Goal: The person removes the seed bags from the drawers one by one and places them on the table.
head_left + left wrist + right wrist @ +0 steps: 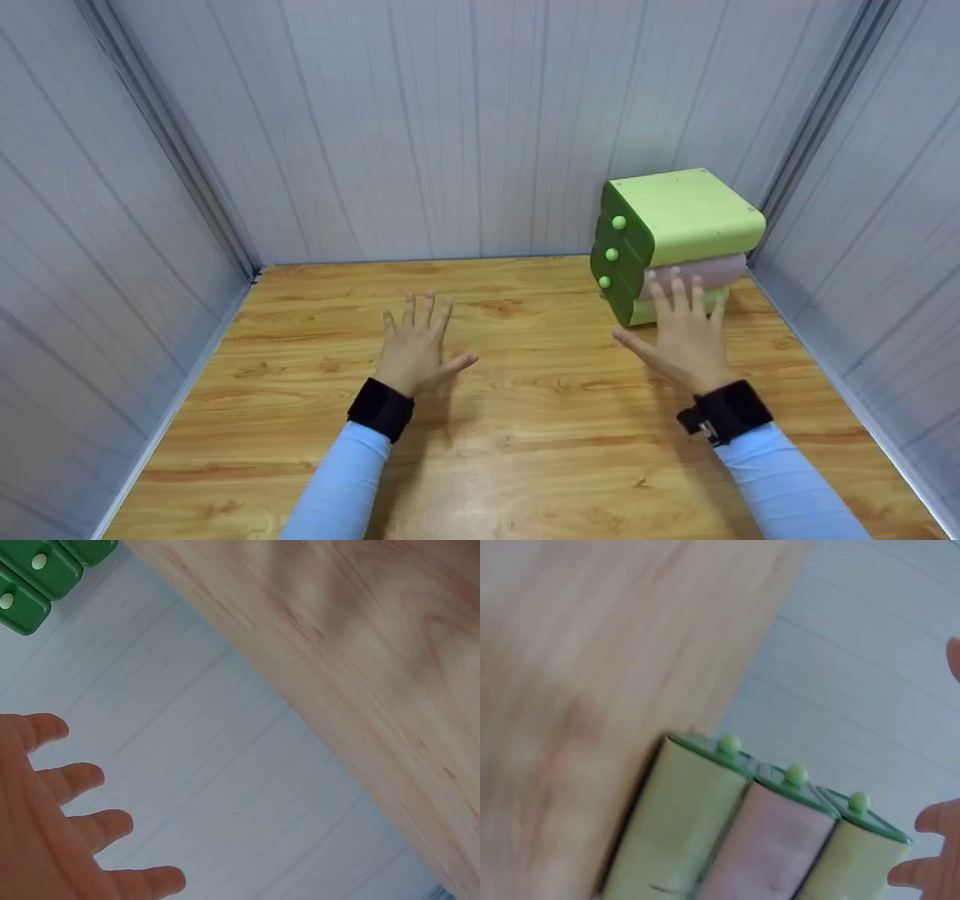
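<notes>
Both hands are held out over the wooden table with their fingers spread. The left hand (414,352) holds nothing and hovers over the table's left-middle part. In the left wrist view its fingers (105,829) stand apart in the air. The right hand (686,341), also holding nothing, is just in front of a small drawer cabinet (694,214) and overlaps its lower side in the head view. The cabinet has a light green top, a pink middle layer, a dark green drawer front and three round green knobs (612,254). In the right wrist view the knobbed fronts (795,776) look shut.
The cabinet stands at the back right of the wood-grain table (510,442), close to the back wall (435,135). Pale panelled walls enclose the left wall (90,262) side and the right wall (885,225) side. Black bands (381,409) circle both wrists over light blue sleeves.
</notes>
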`<action>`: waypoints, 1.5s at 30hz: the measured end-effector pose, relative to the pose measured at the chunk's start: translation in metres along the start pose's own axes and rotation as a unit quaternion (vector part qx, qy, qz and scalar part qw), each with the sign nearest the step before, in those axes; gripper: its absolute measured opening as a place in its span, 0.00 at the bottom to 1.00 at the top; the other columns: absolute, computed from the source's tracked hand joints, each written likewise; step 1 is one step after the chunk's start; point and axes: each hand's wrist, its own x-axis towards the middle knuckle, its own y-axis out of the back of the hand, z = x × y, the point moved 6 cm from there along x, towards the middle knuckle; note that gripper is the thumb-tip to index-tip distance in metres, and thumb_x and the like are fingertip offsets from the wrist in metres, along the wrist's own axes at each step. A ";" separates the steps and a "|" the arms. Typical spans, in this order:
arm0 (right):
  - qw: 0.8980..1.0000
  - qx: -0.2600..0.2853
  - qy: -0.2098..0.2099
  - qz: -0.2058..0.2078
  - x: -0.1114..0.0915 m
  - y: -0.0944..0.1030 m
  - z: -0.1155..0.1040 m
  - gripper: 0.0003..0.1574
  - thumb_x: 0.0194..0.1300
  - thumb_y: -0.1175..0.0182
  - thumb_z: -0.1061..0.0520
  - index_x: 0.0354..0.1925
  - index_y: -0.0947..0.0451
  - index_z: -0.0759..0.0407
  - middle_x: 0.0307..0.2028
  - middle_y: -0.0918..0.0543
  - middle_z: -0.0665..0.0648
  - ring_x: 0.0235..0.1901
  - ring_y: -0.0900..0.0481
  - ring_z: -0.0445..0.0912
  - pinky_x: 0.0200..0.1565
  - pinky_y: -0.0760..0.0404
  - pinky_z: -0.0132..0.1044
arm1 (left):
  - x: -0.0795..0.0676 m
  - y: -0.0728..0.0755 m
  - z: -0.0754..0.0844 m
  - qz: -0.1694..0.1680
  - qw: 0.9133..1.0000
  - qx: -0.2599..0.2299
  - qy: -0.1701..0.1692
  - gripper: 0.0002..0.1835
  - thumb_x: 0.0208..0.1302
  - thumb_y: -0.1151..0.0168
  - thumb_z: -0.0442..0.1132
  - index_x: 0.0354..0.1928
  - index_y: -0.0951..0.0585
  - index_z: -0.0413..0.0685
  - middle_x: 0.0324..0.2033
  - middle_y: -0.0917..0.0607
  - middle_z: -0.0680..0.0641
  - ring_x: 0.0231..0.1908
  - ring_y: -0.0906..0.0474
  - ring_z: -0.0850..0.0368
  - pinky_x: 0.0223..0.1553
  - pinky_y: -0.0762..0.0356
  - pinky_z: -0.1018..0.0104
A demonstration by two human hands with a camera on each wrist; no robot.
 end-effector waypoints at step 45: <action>0.813 0.457 -0.350 0.091 0.104 0.040 0.184 0.62 0.69 0.37 0.22 0.84 0.41 0.57 0.67 0.27 0.50 0.67 0.31 0.46 0.78 0.36 0.38 | 0.030 -0.023 0.043 -0.106 0.962 -0.250 -0.017 0.37 0.85 0.51 0.64 0.76 0.26 0.39 0.69 0.17 0.35 0.64 0.16 0.37 0.66 0.19 0.41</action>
